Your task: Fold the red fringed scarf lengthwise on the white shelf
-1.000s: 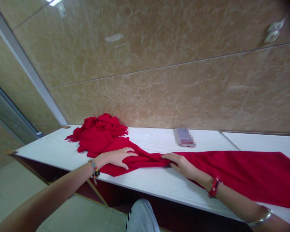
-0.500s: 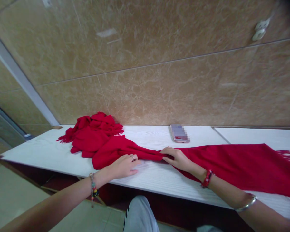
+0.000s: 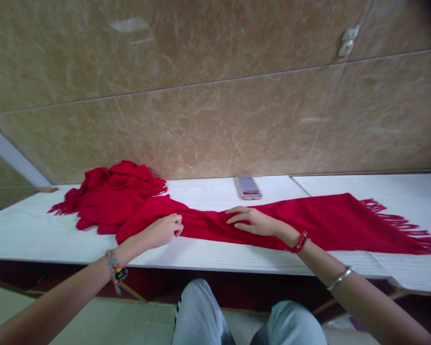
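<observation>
Red scarf (image 3: pixel 208 225) beneath right hand (image 3: pixel 254 222), phone (image 3: pixel 249 188) behind, tan wall (image 3: pixel 208 129) beyond

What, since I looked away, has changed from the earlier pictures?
The left hand, earlier spread, is now curled at the scarf; its grip is unclear. The right hand has loosened its pinch and spread. The scarf's gathered middle has widened toward the near side. The phone and heap stayed put.

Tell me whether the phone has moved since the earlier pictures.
No. Judged against the seam in the white shelf top, the phone shows no clear shift: it lies left of it, near the wall.
</observation>
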`<state>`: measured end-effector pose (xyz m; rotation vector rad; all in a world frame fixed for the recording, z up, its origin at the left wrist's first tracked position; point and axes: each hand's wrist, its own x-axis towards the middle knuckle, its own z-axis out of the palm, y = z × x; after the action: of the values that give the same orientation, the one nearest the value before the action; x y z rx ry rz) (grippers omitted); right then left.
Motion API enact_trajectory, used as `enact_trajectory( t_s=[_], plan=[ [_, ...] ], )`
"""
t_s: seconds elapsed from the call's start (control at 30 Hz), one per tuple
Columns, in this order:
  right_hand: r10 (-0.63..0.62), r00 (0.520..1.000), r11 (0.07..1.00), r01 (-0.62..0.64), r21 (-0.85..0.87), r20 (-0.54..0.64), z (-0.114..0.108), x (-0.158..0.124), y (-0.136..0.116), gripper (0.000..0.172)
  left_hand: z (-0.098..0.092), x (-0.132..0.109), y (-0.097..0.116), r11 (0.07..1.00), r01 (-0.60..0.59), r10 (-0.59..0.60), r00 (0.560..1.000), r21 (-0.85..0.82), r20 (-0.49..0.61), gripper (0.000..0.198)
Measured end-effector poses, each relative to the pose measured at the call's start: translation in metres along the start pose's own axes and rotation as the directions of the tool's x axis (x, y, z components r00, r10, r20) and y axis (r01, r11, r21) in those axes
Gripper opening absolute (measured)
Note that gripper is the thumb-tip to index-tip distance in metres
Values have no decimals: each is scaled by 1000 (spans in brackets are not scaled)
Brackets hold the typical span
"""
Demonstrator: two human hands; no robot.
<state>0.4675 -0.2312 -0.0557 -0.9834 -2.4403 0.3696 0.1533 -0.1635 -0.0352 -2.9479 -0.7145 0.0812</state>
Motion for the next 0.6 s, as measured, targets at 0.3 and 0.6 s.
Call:
enact_trajectory(
  t_s=[0.3,0.6],
  plan=[
    [144,984,947,-167,-275,-103,14,-56,-18,28,7,12,12,998,-51,51,999,20,-13,33],
    [158,974,904,-209,-373,-162,-1,-91,-13,31,-28,45,19,997,-61,57,996,-50,-75,30]
  ],
)
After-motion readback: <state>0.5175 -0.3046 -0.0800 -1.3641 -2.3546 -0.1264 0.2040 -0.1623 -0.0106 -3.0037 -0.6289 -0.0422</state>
